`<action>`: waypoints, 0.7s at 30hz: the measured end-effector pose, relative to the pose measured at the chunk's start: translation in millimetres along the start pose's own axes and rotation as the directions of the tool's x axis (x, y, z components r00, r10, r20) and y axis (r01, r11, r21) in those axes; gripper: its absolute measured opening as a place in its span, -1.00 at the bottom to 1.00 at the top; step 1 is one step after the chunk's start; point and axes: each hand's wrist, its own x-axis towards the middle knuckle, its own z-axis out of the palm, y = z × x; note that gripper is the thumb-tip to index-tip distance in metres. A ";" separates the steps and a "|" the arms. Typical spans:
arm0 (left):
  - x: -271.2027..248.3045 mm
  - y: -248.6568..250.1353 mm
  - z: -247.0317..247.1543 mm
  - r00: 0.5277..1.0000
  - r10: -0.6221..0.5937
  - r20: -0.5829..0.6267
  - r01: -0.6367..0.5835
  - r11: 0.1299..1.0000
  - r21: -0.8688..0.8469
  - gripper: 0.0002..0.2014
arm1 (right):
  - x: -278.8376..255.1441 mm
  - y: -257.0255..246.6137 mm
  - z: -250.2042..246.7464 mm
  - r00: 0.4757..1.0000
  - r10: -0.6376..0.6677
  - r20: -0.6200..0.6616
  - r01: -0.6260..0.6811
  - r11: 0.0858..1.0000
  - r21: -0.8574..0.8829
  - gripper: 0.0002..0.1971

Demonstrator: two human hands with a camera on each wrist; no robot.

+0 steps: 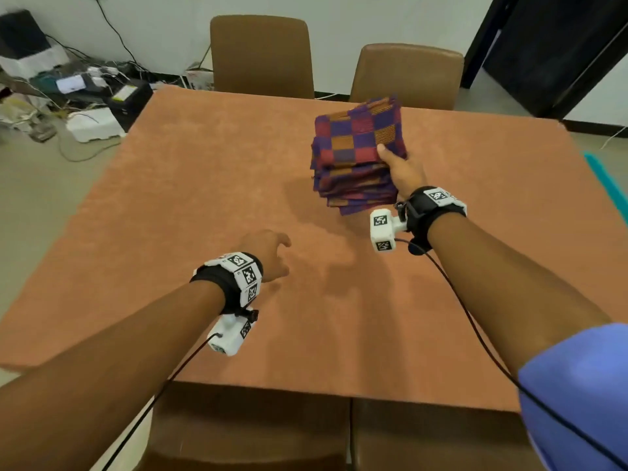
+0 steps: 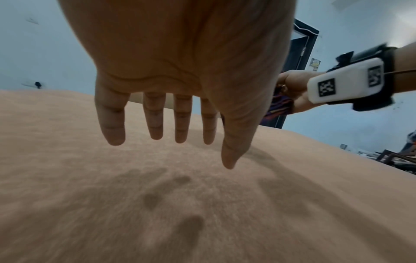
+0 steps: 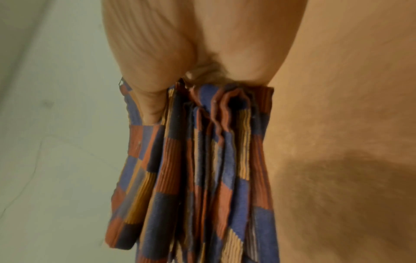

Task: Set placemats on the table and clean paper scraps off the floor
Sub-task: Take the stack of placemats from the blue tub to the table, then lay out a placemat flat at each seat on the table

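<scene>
A stack of folded checkered placemats [image 1: 356,151] in purple, red and orange hangs above the right half of the orange-brown table [image 1: 190,205]. My right hand [image 1: 399,169] grips the stack's near edge, thumb on top. The right wrist view shows the placemats [image 3: 198,169] edge-on, pinched between thumb and fingers [image 3: 148,99]. My left hand [image 1: 268,254] hovers over the table's middle, holding nothing; in the left wrist view the left hand [image 2: 171,124] has straight, spread fingers just above the table [image 2: 112,204]. No paper scraps show on the floor.
Two brown chairs [image 1: 261,56] stand at the far side and two more chairs [image 1: 251,433] at the near edge. Cables, boxes and white foam [image 1: 95,125] clutter the floor at the far left. A dark doorway [image 1: 550,52] is at the far right.
</scene>
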 end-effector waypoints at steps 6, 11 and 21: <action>41.5 -19.1 7.1 0.997 0.024 0.076 -0.026 1.000 0.018 -0.40 | 53.6 48.9 -0.4 0.991 0.050 -0.127 -0.102 0.890 -0.445 -0.53; 51.1 -29.2 14.8 0.998 0.018 0.062 -0.020 0.999 0.033 -0.36 | 49.8 67.0 -5.9 0.924 -0.376 -0.076 0.128 0.487 -0.864 -0.26; 53.6 -25.6 14.4 0.999 0.012 0.038 -0.013 1.000 0.025 -0.31 | 73.4 46.2 20.9 0.941 -0.097 0.323 0.334 0.139 -0.932 -0.46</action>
